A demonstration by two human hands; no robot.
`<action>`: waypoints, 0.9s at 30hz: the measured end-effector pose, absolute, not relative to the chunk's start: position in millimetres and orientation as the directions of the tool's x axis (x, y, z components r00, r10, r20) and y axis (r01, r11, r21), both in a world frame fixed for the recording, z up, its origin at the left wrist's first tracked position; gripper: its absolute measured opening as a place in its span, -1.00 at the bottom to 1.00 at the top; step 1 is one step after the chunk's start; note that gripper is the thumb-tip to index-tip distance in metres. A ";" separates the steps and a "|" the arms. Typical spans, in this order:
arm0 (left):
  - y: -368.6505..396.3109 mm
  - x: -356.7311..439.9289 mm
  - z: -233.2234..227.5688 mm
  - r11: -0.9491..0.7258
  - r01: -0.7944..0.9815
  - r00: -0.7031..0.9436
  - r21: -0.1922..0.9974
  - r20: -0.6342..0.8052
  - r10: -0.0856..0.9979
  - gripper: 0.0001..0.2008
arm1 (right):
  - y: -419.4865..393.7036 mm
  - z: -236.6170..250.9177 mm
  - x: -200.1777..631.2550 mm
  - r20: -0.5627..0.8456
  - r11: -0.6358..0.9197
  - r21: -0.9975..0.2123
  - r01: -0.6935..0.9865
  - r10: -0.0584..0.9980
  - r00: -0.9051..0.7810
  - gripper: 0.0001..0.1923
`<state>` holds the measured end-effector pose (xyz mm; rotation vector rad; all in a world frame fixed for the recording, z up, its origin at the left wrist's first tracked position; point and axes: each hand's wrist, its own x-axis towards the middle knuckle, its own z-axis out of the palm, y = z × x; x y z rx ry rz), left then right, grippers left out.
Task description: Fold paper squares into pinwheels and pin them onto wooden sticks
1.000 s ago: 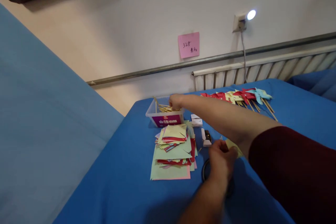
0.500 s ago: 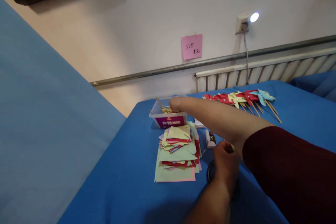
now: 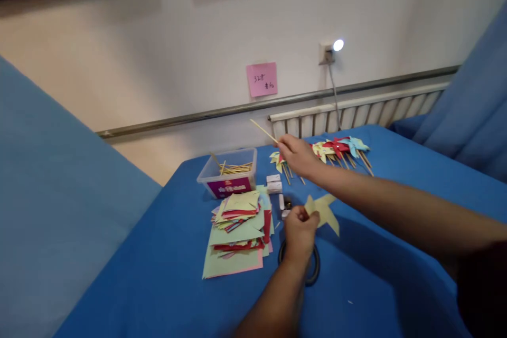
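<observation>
Right hand (image 3: 295, 154) pinched wooden stick (image 3: 263, 131) above blue surface (image 3: 380, 274); left hand (image 3: 300, 229) gripped yellow pinwheel (image 3: 325, 209) (paper stack (image 3: 237, 232) beside)

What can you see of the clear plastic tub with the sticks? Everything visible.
The plastic tub is a small rectangular box of clear plastic, open-topped, with a purple printed label on its near side; the print is too small to read. It stands upright on the blue cloth, behind the stack of paper squares. Thin wooden sticks lie inside, one or two leaning over the rim. Neither hand touches it.
</observation>
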<state>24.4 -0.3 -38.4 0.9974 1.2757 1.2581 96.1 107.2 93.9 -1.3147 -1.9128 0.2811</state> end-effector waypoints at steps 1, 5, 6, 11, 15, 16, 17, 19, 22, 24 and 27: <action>1.4 23.1 -37.1 0.084 -0.116 -0.147 0.990 -0.101 0.984 -0.68 | 91.3 81.3 112.8 0.476 0.431 -0.734 0.524 0.878 -0.055 -0.71; 6.1 19.2 -26.2 0.077 -0.246 -0.125 0.966 -0.111 0.986 -0.70 | 41.8 22.5 159.0 0.217 0.231 -0.968 -0.098 0.966 0.138 -0.71; 6.6 18.3 -21.6 0.085 -0.290 -0.093 0.953 -0.117 0.989 -0.70 | 35.3 9.3 166.3 0.152 0.176 -0.969 -0.176 0.978 0.141 -0.68; 9.2 12.9 5.6 0.081 -0.445 -0.059 0.892 -0.119 0.991 -0.71 | 32.6 -25.7 190.3 0.048 0.079 -0.954 -0.291 0.992 0.113 -0.66; 10.2 9.0 21.9 0.093 -0.561 -0.009 0.822 -0.118 0.993 -0.74 | 35.7 -26.6 196.1 0.037 0.024 -0.941 -0.336 0.999 -0.033 -0.64; 10.1 7.9 24.4 0.101 -0.595 0.010 0.797 -0.118 0.993 -0.74 | 34.4 -26.4 195.4 0.031 -0.009 -0.934 -0.357 0.994 -0.106 -0.64; 9.9 6.7 26.2 0.113 -0.621 0.020 0.776 -0.128 0.992 -0.74 | 32.2 -26.5 193.9 0.026 -0.049 -0.925 -0.376 0.981 -0.190 -0.64; 9.8 3.6 27.9 0.139 -0.655 0.055 0.743 -0.136 0.989 -0.73 | 26.6 -27.8 189.7 0.020 -0.135 -0.909 -0.393 0.930 -0.366 -0.65; 12.0 -1.8 26.9 0.164 -0.672 0.088 0.723 -0.142 0.986 -0.68 | 19.0 -31.5 182.8 0.020 -0.203 -0.913 -0.355 0.845 -0.534 -0.68; 14.9 -5.0 25.6 0.156 -0.677 0.072 0.719 -0.146 0.987 -0.67 | 16.3 -34.0 179.8 0.019 -0.217 -0.920 -0.326 0.807 -0.591 -0.68; 18.6 -7.5 24.5 0.122 -0.686 0.028 0.717 -0.142 0.989 -0.69 | 16.1 -36.8 178.9 0.005 -0.254 -0.920 -0.299 0.755 -0.656 -0.66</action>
